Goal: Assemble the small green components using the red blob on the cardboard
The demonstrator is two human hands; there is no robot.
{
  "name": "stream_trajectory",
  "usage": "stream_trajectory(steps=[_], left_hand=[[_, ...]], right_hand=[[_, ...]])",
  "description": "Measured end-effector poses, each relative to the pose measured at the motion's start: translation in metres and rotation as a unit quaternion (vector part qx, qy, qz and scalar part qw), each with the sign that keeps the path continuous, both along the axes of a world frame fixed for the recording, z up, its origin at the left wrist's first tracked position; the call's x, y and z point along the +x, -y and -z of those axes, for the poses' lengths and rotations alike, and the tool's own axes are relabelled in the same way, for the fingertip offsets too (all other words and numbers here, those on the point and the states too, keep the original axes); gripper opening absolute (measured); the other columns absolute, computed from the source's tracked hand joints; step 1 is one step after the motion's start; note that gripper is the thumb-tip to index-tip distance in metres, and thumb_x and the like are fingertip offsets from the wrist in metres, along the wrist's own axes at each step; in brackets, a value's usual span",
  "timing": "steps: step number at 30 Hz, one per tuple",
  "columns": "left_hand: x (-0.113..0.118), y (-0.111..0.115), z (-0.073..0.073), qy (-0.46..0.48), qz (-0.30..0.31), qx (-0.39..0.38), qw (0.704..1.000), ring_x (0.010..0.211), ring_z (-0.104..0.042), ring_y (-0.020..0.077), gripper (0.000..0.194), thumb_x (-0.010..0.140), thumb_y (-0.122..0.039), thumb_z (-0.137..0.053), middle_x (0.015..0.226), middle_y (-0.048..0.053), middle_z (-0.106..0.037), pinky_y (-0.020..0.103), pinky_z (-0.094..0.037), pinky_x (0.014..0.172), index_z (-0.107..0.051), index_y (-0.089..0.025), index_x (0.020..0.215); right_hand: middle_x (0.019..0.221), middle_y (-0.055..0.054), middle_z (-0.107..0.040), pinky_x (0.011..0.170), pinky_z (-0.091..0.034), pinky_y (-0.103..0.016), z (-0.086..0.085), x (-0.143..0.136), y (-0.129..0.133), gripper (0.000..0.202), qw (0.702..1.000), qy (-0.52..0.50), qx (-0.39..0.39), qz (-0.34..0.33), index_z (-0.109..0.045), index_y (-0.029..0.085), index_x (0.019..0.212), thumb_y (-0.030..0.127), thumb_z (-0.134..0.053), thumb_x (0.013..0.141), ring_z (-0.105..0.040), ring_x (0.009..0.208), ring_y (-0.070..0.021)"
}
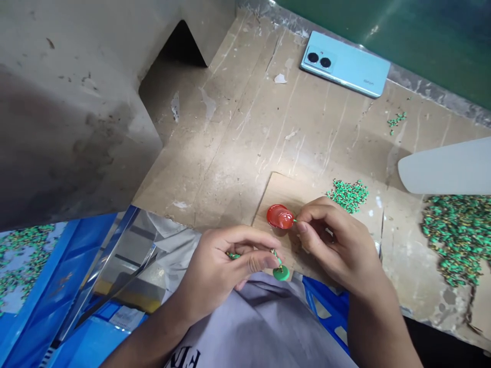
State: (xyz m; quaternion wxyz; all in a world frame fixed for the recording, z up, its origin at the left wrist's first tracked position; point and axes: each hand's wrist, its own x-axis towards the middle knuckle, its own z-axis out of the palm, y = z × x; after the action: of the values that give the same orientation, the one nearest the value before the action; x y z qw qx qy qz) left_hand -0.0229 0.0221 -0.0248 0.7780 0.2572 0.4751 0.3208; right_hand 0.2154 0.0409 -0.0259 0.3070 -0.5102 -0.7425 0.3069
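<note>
My left hand [233,260] is closed, with thumb and fingertips pinching a small green-and-gold piece [275,255]. More green bits [232,255] show inside its curled fingers. A round green disc [281,273] sits just below those fingertips; whether it is joined to the piece I cannot tell. Between the thumb and forefinger of my right hand [333,235] is a tiny green piece [295,220], at the right rim of a small red dish [276,215]. Glossy, wet-looking red stuff lies in the dish, which rests on a brown board [268,197].
A small heap of green-and-gold pieces [348,195] lies beyond my right hand, a larger heap [456,240] farther right under a pale grey object [445,166]. A light blue phone [345,64] lies at the back. A metal housing [76,102] stands left, above a blue bin [61,271].
</note>
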Motion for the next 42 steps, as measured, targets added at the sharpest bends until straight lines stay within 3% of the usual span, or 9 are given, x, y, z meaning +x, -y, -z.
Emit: stream_trajectory(steps=[9, 13, 24, 29, 33, 38, 42], left_hand=[[-0.001, -0.003, -0.004, -0.047, 0.007, 0.107, 0.993, 0.047, -0.054, 0.0037, 0.005, 0.089, -0.023, -0.096, 0.083, 0.002, -0.089, 0.012, -0.039, 0.042, -0.094, -0.023, 0.094], [0.0, 0.0, -0.002, -0.046, 0.003, 0.086, 0.995, 0.051, -0.063, 0.0072, 0.012, 0.089, -0.023, -0.097, 0.08, 0.003, -0.089, 0.013, -0.039, 0.041, -0.094, -0.023, 0.101], [0.003, -0.004, 0.001, -0.041, -0.023, 0.18, 0.983, 0.047, -0.053, 0.0037, 0.01, 0.088, -0.016, -0.096, 0.089, 0.002, -0.091, 0.014, -0.035, 0.038, -0.094, -0.026, 0.087], [0.005, -0.002, 0.001, -0.041, -0.028, 0.143, 0.988, 0.05, -0.06, 0.0056, 0.014, 0.084, -0.015, -0.098, 0.079, 0.0, -0.087, 0.012, -0.037, 0.039, -0.094, -0.026, 0.092], [0.005, 0.0, 0.0, -0.039, -0.031, 0.149, 0.988, 0.053, -0.064, 0.0065, 0.013, 0.082, -0.011, -0.098, 0.08, 0.001, -0.088, 0.012, -0.04, 0.041, -0.093, -0.023, 0.085], [0.005, 0.003, -0.005, -0.02, -0.034, 0.188, 0.981, 0.048, -0.058, 0.0038, 0.016, 0.084, -0.013, -0.101, 0.085, 0.0, -0.089, 0.013, -0.043, 0.044, -0.095, -0.026, 0.09], [0.005, 0.006, -0.005, 0.0, -0.025, 0.209, 0.978, 0.051, -0.06, 0.005, 0.015, 0.083, -0.018, -0.105, 0.085, 0.001, -0.089, 0.015, -0.044, 0.045, -0.096, -0.027, 0.09]], right_hand=[[0.077, 0.001, -0.068, 0.054, -0.049, -0.024, -0.001, -0.002, -0.002, 0.015, 1.0, -0.003, 0.013, 0.0, -0.067, 0.024, 0.093, 0.013, -0.068, 0.104, -0.062, 0.061, -0.0131], [0.077, 0.001, -0.067, 0.054, -0.049, -0.024, 0.0, -0.003, -0.001, 0.016, 1.0, 0.0, 0.021, -0.002, -0.067, 0.024, 0.093, 0.013, -0.069, 0.103, -0.062, 0.061, -0.0131], [0.079, 0.002, -0.066, 0.055, -0.048, -0.024, 0.0, -0.002, -0.002, 0.016, 0.999, 0.005, 0.038, -0.004, -0.065, 0.024, 0.094, 0.012, -0.068, 0.104, -0.061, 0.062, -0.0127], [0.08, 0.003, -0.064, 0.056, -0.047, -0.024, 0.002, 0.0, 0.0, 0.016, 0.999, -0.005, 0.043, 0.003, -0.065, 0.025, 0.096, 0.01, -0.069, 0.104, -0.06, 0.063, -0.0113], [0.086, 0.002, -0.064, 0.059, -0.047, -0.026, -0.004, -0.001, 0.013, 0.013, 0.998, -0.058, 0.016, 0.009, -0.065, 0.026, 0.103, 0.014, -0.07, 0.108, -0.061, 0.071, -0.0126], [0.087, 0.001, -0.063, 0.062, -0.049, -0.027, -0.02, -0.009, 0.026, 0.009, 0.984, -0.146, -0.073, -0.068, -0.065, 0.026, 0.106, 0.022, -0.066, 0.114, -0.063, 0.076, -0.0143], [0.087, 0.001, -0.062, 0.062, -0.05, -0.026, -0.022, -0.012, 0.027, 0.01, 0.972, -0.181, -0.11, -0.097, -0.064, 0.026, 0.105, 0.023, -0.067, 0.114, -0.061, 0.073, -0.0132]])
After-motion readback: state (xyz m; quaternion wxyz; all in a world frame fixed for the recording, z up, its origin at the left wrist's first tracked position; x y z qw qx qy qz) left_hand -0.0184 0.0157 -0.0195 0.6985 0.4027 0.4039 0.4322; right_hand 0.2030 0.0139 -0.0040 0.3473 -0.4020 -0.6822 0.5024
